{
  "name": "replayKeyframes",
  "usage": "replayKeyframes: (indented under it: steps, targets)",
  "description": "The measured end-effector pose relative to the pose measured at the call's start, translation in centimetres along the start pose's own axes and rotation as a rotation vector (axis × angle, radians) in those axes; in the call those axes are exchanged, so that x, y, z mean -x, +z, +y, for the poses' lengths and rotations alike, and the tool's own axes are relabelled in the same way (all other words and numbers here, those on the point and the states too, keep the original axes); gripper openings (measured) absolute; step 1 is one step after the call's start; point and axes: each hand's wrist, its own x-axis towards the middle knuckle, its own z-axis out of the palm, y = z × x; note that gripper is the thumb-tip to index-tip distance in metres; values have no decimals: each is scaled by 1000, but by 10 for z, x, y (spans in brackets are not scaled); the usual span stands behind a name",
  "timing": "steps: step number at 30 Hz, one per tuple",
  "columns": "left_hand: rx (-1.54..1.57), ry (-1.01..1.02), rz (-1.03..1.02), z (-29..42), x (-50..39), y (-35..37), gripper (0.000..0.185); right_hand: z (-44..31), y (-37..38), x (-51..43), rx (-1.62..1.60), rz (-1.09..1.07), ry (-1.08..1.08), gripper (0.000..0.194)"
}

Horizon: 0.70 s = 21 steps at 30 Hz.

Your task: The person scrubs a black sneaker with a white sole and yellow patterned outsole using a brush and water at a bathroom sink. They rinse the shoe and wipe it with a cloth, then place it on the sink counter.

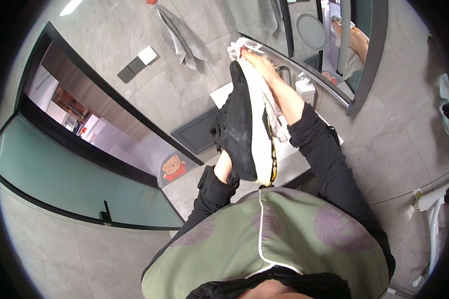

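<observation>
A black knit shoe with a thick white midsole is held up in front of my chest, toe pointing away from me. My left hand reaches into the shoe's opening and supports it; its fingers are hidden inside, and only the wrist shows. A crumpled white cloth is in my right hand, by the toe end along the sole side. Part of the cloth hangs down beside the sole. Yellow and black patches show on the outsole near the heel.
Below the shoe is a white washbasin counter with a faucet and a white soap dispenser. A mirror cabinet with a metal rail stands beyond it. A grey towel hangs on the wall; a bear mat lies by the doorway.
</observation>
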Motion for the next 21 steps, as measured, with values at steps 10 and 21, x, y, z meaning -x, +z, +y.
replayKeyframes:
  steps: [10,21]
  targets:
    - [178,353,287,56,-6,15,46,57,12,83,-37,-55,1,23]
    - [167,355,92,64,-3,62,45,-34,-45,69,-797,-150,-140,44]
